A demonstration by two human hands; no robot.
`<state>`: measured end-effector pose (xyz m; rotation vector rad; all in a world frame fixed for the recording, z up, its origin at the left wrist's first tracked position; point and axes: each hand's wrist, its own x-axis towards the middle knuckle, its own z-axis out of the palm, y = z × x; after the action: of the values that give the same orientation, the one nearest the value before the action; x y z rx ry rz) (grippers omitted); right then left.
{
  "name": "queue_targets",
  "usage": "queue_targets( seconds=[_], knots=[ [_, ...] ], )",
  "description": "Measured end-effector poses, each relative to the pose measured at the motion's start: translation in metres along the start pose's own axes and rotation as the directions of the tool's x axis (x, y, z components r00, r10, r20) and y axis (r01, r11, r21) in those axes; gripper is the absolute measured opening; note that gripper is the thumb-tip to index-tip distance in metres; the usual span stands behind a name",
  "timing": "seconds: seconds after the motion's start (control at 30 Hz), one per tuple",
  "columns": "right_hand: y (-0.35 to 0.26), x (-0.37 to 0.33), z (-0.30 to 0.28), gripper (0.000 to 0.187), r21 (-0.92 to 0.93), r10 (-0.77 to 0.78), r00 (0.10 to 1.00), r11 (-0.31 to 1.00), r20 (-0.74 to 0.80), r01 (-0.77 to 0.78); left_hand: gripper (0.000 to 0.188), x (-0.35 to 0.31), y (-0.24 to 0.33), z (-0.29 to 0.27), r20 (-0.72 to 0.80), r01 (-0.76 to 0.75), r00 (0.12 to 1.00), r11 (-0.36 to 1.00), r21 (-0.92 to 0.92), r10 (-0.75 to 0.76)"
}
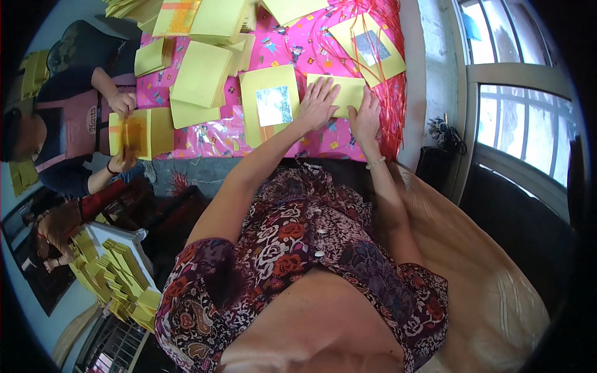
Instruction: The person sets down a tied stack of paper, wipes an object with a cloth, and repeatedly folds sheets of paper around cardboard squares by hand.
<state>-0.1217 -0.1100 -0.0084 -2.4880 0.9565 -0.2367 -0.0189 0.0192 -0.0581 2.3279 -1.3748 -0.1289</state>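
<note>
Under both my hands lies a yellow paper sheet [349,92], folded or small, on the pink patterned table cover. My left hand [319,102] rests flat across its left part with the fingers stretched out. At its right edge my right hand [366,117] lies with fingers extended and the thumb apart, touching the paper. Just left of them is a larger yellow sheet with a silver foil square [273,105]. A similar foil-faced yellow sheet [372,48] lies beyond my right hand, with thin red strings across it.
Red strings [392,118] hang along the table's right edge. Stacks of yellow paper [200,73] cover the left and far parts of the pink cover [205,140]. A co-worker in an apron [78,127] handles yellow paper at left. Another person [56,233] works near more yellow stacks [115,273].
</note>
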Motion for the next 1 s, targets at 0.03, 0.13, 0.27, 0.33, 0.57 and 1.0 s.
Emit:
queue_targets(
  seconds=[0.03,0.13,0.27,0.33,0.57,1.0],
  knots=[
    [0.012,0.0,0.009,0.059,-0.106,-0.094,0.995,0.99,0.035,0.098,0.06,0.002,0.001,0.001,-0.003,-0.008,1.0,1.0,0.001,0.008],
    [0.024,-0.004,0.024,0.061,-0.181,-0.141,0.987,0.971,0.08,0.154,0.06,0.004,0.002,0.003,-0.003,-0.027,1.0,1.0,0.016,0.027],
    [0.028,0.0,0.027,0.06,-0.147,-0.178,0.982,0.972,0.061,0.186,0.06,0.006,0.001,0.004,-0.006,-0.007,1.0,1.0,0.003,0.007],
    [0.03,0.003,0.027,0.059,-0.098,-0.192,0.98,0.975,0.059,0.197,0.059,0.007,0.002,0.004,0.018,0.018,1.0,1.0,-0.009,-0.017],
    [0.054,0.021,0.026,0.053,0.113,-0.204,0.978,0.974,0.051,0.197,0.051,0.019,0.006,-0.014,-0.046,0.01,0.999,0.994,-0.105,-0.015],
    [-0.029,0.002,-0.026,0.029,0.243,-0.538,0.837,0.829,0.102,0.503,0.04,-0.115,-0.041,-0.082,-0.026,0.223,0.972,0.947,-0.23,-0.235]
  ],
)
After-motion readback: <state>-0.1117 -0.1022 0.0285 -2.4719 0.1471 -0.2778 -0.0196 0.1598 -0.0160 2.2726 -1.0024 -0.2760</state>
